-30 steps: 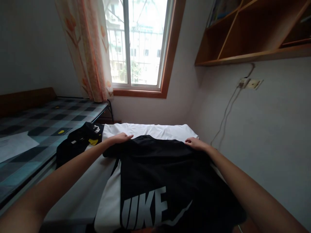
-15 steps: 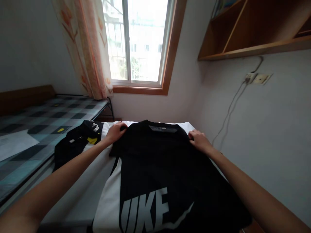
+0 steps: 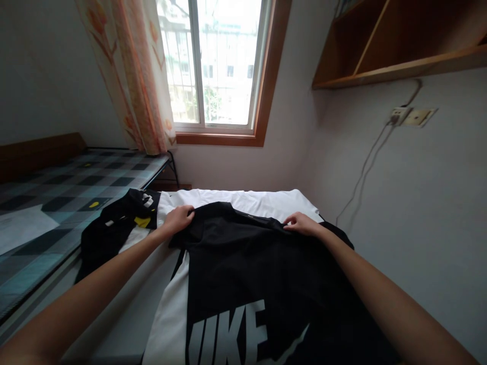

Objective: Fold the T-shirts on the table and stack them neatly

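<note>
A black T-shirt (image 3: 243,263) with large pale letters and a swoosh on its front lies spread before me, collar toward the window. My left hand (image 3: 178,221) is closed on its left shoulder. My right hand (image 3: 302,224) pinches the fabric at the right end of the collar. Under and beyond the shirt is a white garment (image 3: 251,196), part of which shows again along the shirt's left side. Left of my left hand lies a crumpled black garment (image 3: 114,223) with a yellow patch.
A pale tabletop (image 3: 125,304) carries the clothes. At left stands a bed with a checked mattress (image 3: 95,177) and a paper sheet (image 3: 25,228). A wooden shelf (image 3: 399,66) and a socket with a cord (image 3: 399,115) are on the right wall.
Both hands have drawn the T-shirt's top edge slightly nearer to me, and my right hand has shifted inward. The collar has folded down, and more white cloth shows behind it.
</note>
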Demonstrator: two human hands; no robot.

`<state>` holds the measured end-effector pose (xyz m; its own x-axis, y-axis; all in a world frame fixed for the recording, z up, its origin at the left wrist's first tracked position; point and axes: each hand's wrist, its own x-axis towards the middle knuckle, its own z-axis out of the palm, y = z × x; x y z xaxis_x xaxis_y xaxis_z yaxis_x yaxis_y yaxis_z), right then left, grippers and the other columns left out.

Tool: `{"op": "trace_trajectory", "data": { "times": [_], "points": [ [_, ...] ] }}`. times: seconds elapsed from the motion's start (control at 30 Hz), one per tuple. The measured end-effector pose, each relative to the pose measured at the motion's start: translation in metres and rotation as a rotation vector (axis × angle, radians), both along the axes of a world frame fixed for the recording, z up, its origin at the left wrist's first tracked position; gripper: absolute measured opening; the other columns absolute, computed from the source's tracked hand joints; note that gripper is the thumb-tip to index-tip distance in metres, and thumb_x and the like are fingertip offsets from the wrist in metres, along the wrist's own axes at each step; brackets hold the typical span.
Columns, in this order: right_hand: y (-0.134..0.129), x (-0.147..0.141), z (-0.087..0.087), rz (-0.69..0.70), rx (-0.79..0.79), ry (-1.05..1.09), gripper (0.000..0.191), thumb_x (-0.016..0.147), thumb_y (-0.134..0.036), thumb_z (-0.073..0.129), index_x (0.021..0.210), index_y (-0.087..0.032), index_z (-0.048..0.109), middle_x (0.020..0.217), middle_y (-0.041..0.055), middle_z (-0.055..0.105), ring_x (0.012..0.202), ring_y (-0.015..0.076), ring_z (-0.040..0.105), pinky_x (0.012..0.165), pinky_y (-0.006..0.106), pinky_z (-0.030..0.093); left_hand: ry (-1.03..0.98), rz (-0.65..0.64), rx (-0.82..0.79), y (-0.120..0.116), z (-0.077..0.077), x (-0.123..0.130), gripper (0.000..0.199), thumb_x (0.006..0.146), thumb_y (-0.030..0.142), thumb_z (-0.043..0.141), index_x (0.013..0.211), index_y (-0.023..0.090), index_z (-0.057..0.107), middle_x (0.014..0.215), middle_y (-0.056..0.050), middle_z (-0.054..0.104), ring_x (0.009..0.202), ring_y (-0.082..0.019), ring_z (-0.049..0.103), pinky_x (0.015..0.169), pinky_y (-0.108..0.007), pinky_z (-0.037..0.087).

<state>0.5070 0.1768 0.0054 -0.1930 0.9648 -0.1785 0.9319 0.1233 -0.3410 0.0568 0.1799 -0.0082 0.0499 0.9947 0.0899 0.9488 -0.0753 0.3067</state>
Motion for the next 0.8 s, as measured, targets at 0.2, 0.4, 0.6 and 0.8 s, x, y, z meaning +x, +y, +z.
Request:
{"op": "trace_trajectory", "data": {
  "times": [0.2,0.4,0.6,0.8],
  "points": [
    [0.010,-0.006,0.013,-0.392,0.414,0.173,0.029,0.083,-0.031,0.053,0.102,-0.017,0.070,0.079,0.0102,0.072,0.080,0.0266,0.070,0.076,0.035,0.052,0.016,0.033,0.131,0.006,0.007,-0.008,0.039,0.094,0.039,0.040,0.116,0.023,0.067,0.117,-0.011,0.069,0.107,-0.030,0.063,0.085,-0.033,0.046],
    [0.046,-0.019,0.051,-0.548,0.678,0.890,0.038,0.089,-0.031,0.042,0.123,-0.015,0.046,0.100,0.0146,0.072,0.082,0.0228,0.073,0.070,0.035,0.059,0.041,0.084,0.369,0.016,0.065,0.005,0.041,0.097,0.044,0.036,0.122,0.027,0.064,0.122,-0.005,0.067,0.105,-0.028,0.063,0.083,-0.032,0.045],
    [0.092,-0.037,0.078,-0.444,0.927,0.693,0.042,0.088,-0.024,0.039,0.127,-0.013,0.048,0.123,0.0191,0.064,0.118,0.0268,0.060,0.101,0.043,0.047,0.031,0.164,0.459,0.058,0.102,0.014,0.042,0.096,0.044,0.038,0.122,0.025,0.065,0.116,-0.010,0.069,0.106,-0.030,0.063,0.086,-0.034,0.044],
    [0.121,-0.058,0.023,-0.197,0.490,0.266,0.063,0.088,-0.035,0.055,0.143,-0.011,0.039,0.142,0.0191,0.051,0.132,0.0292,0.046,0.111,0.039,0.034,-0.044,0.053,0.158,0.115,0.056,-0.013,0.039,0.085,0.050,0.055,0.103,0.021,0.073,0.100,-0.013,0.073,0.092,-0.029,0.067,0.076,-0.031,0.047]
  ]
}}
